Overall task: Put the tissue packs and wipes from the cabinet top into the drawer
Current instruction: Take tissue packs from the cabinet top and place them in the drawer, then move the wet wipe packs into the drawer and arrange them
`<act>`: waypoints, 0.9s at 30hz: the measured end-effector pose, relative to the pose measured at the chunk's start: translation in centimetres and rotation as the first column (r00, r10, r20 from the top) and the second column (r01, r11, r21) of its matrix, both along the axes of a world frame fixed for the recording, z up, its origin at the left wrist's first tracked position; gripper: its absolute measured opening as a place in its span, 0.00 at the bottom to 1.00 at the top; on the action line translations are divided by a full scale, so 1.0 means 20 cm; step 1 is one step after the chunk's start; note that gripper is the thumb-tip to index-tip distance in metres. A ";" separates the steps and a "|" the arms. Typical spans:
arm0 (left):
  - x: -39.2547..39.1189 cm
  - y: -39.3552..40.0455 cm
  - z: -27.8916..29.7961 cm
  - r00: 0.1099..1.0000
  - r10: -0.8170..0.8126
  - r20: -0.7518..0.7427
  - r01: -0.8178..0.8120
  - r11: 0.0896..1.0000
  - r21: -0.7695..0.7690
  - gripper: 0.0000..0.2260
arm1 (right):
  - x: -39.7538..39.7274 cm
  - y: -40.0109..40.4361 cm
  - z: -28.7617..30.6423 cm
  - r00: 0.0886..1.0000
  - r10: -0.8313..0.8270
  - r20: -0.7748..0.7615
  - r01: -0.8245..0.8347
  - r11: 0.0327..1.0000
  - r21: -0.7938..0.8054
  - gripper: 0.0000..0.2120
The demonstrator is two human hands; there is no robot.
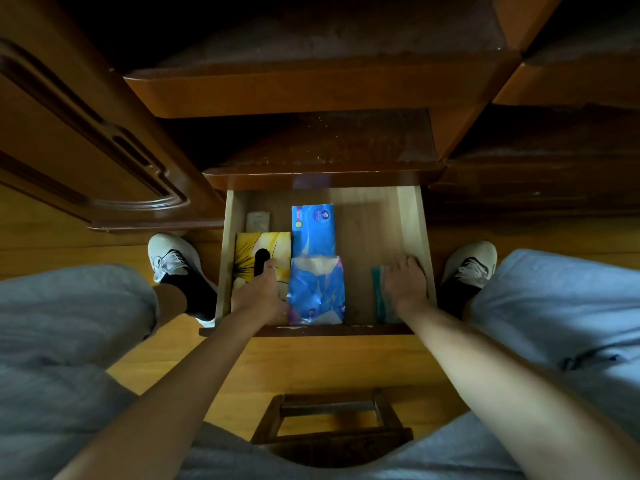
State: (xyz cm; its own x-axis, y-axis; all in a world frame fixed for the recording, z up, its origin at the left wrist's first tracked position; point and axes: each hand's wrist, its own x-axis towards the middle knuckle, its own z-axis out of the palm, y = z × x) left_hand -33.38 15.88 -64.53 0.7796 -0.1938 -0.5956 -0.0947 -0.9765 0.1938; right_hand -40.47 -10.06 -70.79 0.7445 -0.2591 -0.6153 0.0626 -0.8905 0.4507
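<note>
Left hand (258, 292) rests flat on yellow tissue box (261, 247) at drawer (412, 216) left wall, right hand (405, 284) presses wipes pack (379, 296) against right wall, blue packs (313, 230) mid, likely packing tight.

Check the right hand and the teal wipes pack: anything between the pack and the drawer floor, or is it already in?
Nothing visible in the way. The right hand lies on the teal wipes pack, which is already inside the drawer, by the right wall. The blue packs sit apart, mid-drawer. What is under the pack cannot be seen.
</note>
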 end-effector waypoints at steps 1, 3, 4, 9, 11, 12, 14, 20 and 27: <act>0.01 -0.01 0.01 1.000 -0.004 0.003 0.004 1.000 0.010 0.44 | 0.00 -0.01 0.01 0.999 0.031 -0.035 -0.033 0.998 -0.045 0.26; 0.02 -0.03 0.02 0.999 -0.019 0.026 0.018 0.999 0.034 0.44 | 0.01 0.03 0.06 0.995 0.050 -0.092 -0.058 0.994 -0.090 0.20; 0.02 -0.04 0.02 0.999 -0.024 0.042 0.022 0.999 0.040 0.43 | 0.02 0.07 0.09 0.996 0.036 -0.087 -0.044 0.995 -0.088 0.17; 0.04 -0.08 0.14 0.988 0.011 0.155 -0.008 1.000 -0.019 0.28 | 0.07 0.11 0.31 0.986 -0.060 0.157 0.031 0.983 0.182 0.05; 0.06 -0.12 0.25 0.965 0.016 0.263 0.003 0.997 -0.072 0.24 | 0.11 0.07 0.44 0.943 -0.191 0.272 0.086 0.931 0.356 0.05; 0.06 -0.15 0.32 0.947 0.025 0.321 0.013 0.993 -0.116 0.22 | 0.13 0.05 0.53 0.910 -0.265 0.318 0.112 0.897 0.427 0.06; 0.08 -0.22 0.49 0.904 0.043 0.425 0.053 0.976 -0.213 0.20 | 0.17 0.00 0.71 0.814 -0.383 0.437 0.123 0.849 0.514 0.09; 0.16 -0.36 1.18 0.593 0.069 0.802 0.357 0.870 -0.339 0.13 | 0.20 -0.14 1.42 0.536 -0.457 0.710 -0.210 0.742 0.636 0.06; 0.47 -0.53 1.91 0.182 0.168 0.969 0.559 0.793 -0.243 0.08 | 0.37 -0.31 2.16 0.045 -0.362 0.931 -0.483 0.808 0.337 0.04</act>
